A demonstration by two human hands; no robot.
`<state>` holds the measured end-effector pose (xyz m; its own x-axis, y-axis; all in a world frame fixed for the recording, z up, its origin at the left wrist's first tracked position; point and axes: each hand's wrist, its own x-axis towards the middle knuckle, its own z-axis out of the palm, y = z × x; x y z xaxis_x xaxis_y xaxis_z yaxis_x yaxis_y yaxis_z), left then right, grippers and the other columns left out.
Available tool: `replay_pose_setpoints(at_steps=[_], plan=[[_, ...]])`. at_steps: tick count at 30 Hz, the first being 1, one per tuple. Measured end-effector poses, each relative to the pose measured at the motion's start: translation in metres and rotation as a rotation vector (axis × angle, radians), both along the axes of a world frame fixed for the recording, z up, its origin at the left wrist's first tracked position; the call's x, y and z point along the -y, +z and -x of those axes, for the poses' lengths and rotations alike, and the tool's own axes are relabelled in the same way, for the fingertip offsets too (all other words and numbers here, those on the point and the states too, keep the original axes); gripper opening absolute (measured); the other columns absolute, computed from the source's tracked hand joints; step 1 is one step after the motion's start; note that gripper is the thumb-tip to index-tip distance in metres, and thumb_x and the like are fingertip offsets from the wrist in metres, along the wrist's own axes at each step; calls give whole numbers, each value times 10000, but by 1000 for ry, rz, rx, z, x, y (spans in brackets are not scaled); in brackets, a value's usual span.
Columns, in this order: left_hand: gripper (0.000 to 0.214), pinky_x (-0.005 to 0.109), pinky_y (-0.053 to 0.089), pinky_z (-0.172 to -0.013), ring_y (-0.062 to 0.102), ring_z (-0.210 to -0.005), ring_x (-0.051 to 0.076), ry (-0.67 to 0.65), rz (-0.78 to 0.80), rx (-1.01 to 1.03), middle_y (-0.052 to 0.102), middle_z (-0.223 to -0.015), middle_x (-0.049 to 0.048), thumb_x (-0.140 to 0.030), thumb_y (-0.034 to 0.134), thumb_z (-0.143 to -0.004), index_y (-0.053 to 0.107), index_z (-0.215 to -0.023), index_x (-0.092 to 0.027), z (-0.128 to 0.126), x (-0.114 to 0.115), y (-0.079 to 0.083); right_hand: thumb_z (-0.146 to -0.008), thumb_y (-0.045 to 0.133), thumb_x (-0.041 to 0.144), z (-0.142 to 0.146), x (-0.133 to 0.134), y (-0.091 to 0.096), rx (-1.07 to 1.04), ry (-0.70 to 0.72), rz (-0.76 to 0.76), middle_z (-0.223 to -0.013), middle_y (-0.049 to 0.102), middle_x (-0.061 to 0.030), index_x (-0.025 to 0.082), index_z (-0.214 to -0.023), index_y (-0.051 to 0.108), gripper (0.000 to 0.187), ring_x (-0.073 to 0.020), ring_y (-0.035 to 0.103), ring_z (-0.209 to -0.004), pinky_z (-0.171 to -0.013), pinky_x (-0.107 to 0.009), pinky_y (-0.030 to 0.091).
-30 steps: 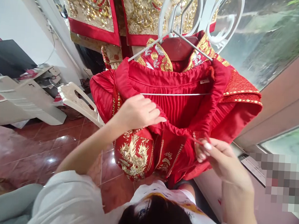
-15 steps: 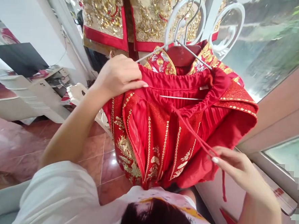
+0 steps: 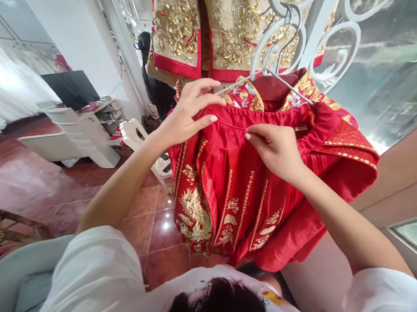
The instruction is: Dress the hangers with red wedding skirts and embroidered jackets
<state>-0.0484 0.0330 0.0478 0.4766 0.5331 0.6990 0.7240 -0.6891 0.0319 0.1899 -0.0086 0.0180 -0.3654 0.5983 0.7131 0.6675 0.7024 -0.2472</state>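
Right hand (image 3: 278, 149) higher now, at ruched waistband (image 3: 234, 118)

Glossy reddish tiles (image 3: 74, 204) catch glints of light over at lower left; a dark monitor (image 3: 71, 89) tops the white desk (image 3: 74, 131) at middle left, beneath a pale wall (image 3: 68, 25), and window glass (image 3: 390, 77) fills upper right

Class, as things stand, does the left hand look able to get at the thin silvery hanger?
Probably yes: the left hand is close beside the thin silvery hanger, thumb and fingers apart, and nothing visible blocks the way, though the red waistband lies just below.
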Motion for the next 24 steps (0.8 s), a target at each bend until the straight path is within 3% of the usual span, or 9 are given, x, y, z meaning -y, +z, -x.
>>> replay_pose_setpoints(at_steps=[4,7,10,13,16,19,21,23,24], plan=[[501,412,410,-964,514,-1130,242,101,-70,192,552,-1174,123,-593,315,-904,531,-1136,-205,9,5,-17,-856,513,264,-1,-2,6,-245,-4,-81,-754,655,-43,148,-820,682,208,-141,570,-655,-625,-259,413],[514,414,413,-935,546,-1046,245,152,-98,179,603,-1048,114,-580,277,-918,556,-1070,-176,12,2,-25,-842,537,264,-1,-8,4,-256,10,-89,-736,656,-37,154,-796,681,187,-140,570,-639,-618,-263,422],[534,357,448,-820,600,-847,210,167,-36,150,621,-808,70,-568,242,-929,597,-914,-170,18,-3,-18,-844,535,256,0,-17,2,-247,3,-131,-727,657,-38,154,-788,674,181,-145,577,-630,-615,-269,431],[528,298,457,-733,601,-713,164,71,72,105,606,-696,37,-576,305,-915,619,-800,-167,30,-8,0,-845,533,243,0,-23,0,-210,7,-203,-729,659,-42,163,-795,659,157,-157,593,-640,-616,-274,441],[455,271,473,-740,618,-770,147,-74,157,184,657,-825,46,-552,400,-895,647,-910,-170,49,-12,0,-873,487,224,1,-28,-4,-146,35,-270,-832,681,-61,172,-849,632,156,-178,631,-746,-666,-282,465],[318,265,483,-754,615,-850,144,-7,8,515,649,-949,61,-448,479,-884,618,-991,-183,61,-10,-33,-897,443,203,5,-32,-13,-114,23,-324,-927,686,-77,175,-901,604,164,-188,645,-836,-712,-287,478],[201,270,472,-737,587,-833,141,188,-291,738,618,-904,51,-349,491,-879,594,-907,-179,61,-2,-67,-903,440,206,6,-35,-17,-116,-16,-355,-877,685,-69,178,-905,597,159,-181,643,-791,-689,-278,473],[115,280,452,-712,546,-732,133,352,-521,727,572,-751,15,-263,536,-845,555,-771,-178,54,9,-98,-904,447,212,7,-37,-19,-112,-42,-376,-813,674,-56,180,-894,590,146,-169,631,-733,-655,-264,458],[86,280,451,-709,539,-709,129,363,-532,651,568,-727,7,-224,551,-833,551,-760,-178,48,15,-109,-904,447,213,7,-37,-19,-106,-44,-383,-799,667,-53,181,-885,584,142,-165,625,-722,-647,-258,451]])
